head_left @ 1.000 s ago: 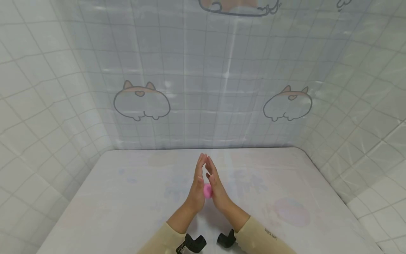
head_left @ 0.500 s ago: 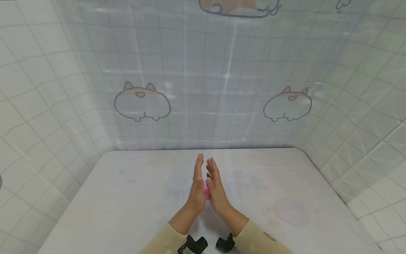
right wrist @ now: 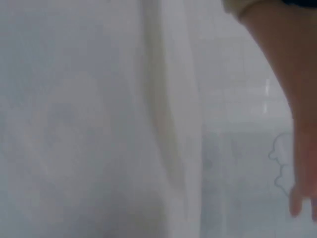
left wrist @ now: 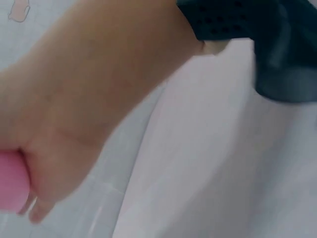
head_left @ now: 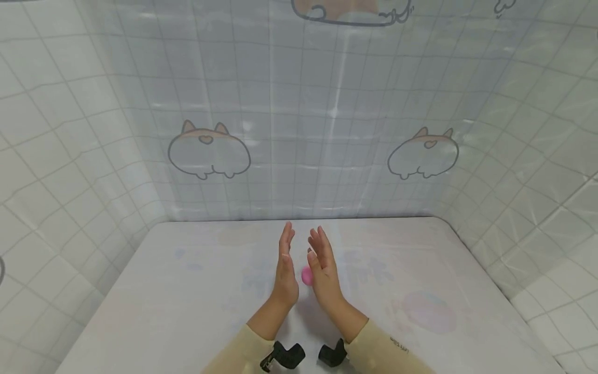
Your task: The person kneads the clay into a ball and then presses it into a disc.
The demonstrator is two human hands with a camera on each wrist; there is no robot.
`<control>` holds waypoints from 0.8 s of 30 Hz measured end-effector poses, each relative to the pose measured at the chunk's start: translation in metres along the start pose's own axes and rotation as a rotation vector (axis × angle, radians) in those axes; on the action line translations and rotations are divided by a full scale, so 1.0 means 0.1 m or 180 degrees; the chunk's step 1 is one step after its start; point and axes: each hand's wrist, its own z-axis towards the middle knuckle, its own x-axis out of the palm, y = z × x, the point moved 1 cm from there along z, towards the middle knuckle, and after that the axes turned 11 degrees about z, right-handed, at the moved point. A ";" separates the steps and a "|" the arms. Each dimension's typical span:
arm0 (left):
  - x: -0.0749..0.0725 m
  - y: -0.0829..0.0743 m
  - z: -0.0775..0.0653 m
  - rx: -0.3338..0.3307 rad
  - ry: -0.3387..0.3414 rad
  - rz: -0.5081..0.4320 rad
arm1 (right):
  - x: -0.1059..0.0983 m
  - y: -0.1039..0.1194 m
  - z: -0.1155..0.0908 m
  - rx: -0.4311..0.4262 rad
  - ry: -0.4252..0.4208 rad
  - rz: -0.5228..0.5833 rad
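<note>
A smooth, rounded pink ball (head_left: 306,276) sits between the two raised hands in the head view, against the right palm. My left hand (head_left: 286,275) stands upright with straight fingers, and a narrow gap separates it from the ball. Opposite it, my right hand (head_left: 325,275) is also upright, its fingers straight and slightly spread, covering part of the ball. In the left wrist view the pink ball (left wrist: 12,182) is cut off by the left edge, in front of a hand. The right wrist view is blurred and shows only part of the right hand (right wrist: 306,163).
Beneath the hands spreads a white table (head_left: 187,311) with faint pastel prints. Grid-patterned sheeting (head_left: 303,104) with cartoon animals rises behind it and on both sides. Black wrist mounts (head_left: 288,356) show at both cream sleeves (head_left: 388,350).
Both hands pressed close around the pink ball and slid against each other. Now they have moved apart, the left one to the left, and more of the ball shows beside the right palm.
</note>
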 end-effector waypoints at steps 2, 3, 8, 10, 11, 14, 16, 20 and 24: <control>-0.04 0.01 0.03 0.0023 0.0005 0.0055 | -0.05 0.04 0.04 -0.0025 -0.0063 -0.0049; -0.07 0.01 0.04 0.0039 0.0017 0.0097 | -0.08 0.06 0.06 -0.0036 -0.0097 -0.0087; -0.22 0.04 0.10 0.0187 0.0061 0.0482 | -0.22 0.16 0.16 -0.0128 -0.0216 -0.0470; -0.29 0.04 0.12 0.0230 0.0094 0.0663 | -0.27 0.19 0.20 -0.0164 -0.0226 -0.0675; -0.34 0.03 0.13 0.0250 0.0120 0.0768 | -0.30 0.20 0.21 -0.0185 -0.0224 -0.0785; -0.47 0.01 0.17 0.0315 0.0225 0.1094 | -0.38 0.24 0.26 -0.0157 -0.0271 -0.1116; -0.56 -0.01 0.22 0.0380 0.0287 0.1338 | -0.45 0.27 0.29 -0.0116 -0.0305 -0.1335; -0.75 -0.05 0.32 0.0481 0.0358 0.1774 | -0.59 0.35 0.37 -0.0177 -0.0299 -0.1809; -0.92 -0.08 0.40 0.0562 0.0431 0.2239 | -0.73 0.45 0.46 -0.0385 -0.0209 -0.2260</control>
